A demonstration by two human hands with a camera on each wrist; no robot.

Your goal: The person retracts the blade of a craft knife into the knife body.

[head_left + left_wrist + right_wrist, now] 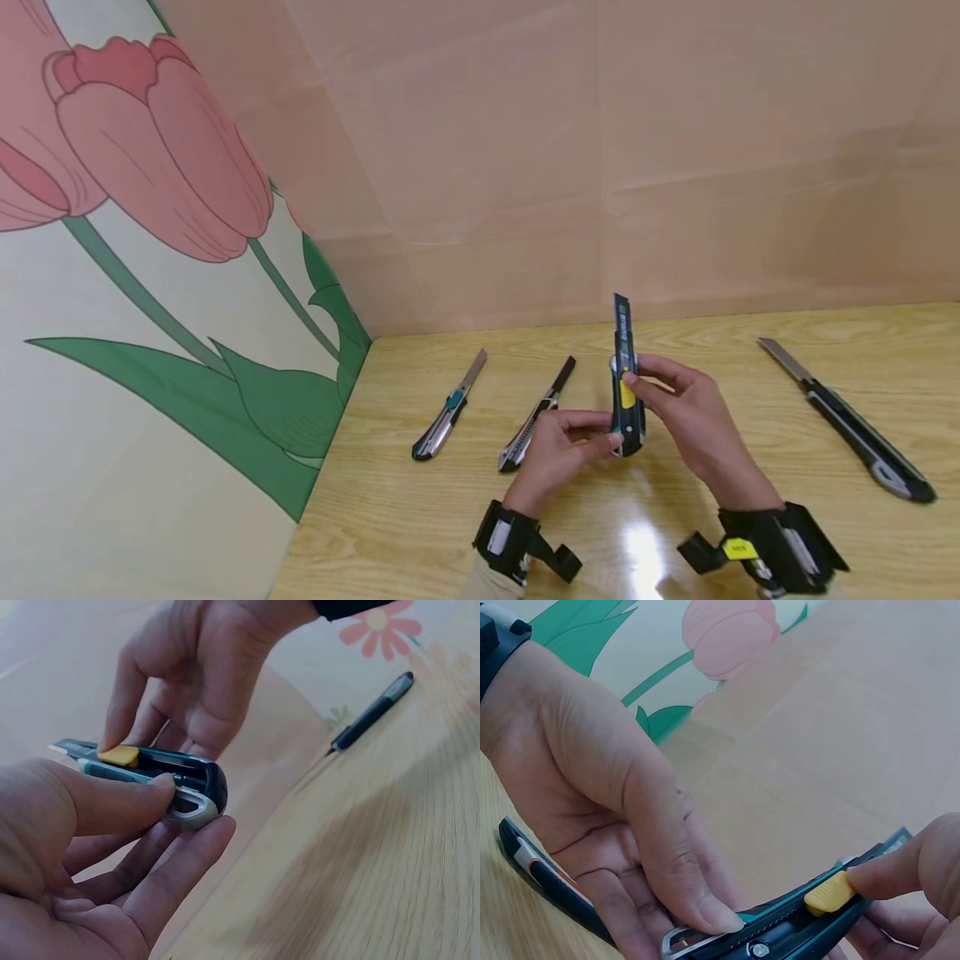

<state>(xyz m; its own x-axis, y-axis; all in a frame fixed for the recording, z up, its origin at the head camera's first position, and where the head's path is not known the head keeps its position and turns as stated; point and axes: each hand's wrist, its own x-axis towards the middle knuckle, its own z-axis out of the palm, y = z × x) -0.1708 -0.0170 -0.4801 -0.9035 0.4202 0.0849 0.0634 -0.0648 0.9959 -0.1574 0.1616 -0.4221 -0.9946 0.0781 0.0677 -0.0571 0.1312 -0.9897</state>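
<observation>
Above the table, both hands hold a dark utility knife (pixel 628 417) with a yellow slider (pixel 120 755), its blade end pointing up and away in the head view. My left hand (pixel 558 458) pinches the butt end between thumb and fingers. Higher up, my right hand (pixel 693 421) grips the body, its thumb on the yellow slider. Part of the blade end sticks out past the handle. Just left of my left hand lies a silver and black utility knife (pixel 521 442), partly covered by that hand.
Another utility knife with a teal slider (pixel 442 425) lies farther left, its blade out. On the right rests a larger black utility knife (pixel 855 433), also with blade extended. A pink wall sheet (pixel 480 208) and a tulip-print sheet (pixel 165 433) border the wooden table (pixel 375 533).
</observation>
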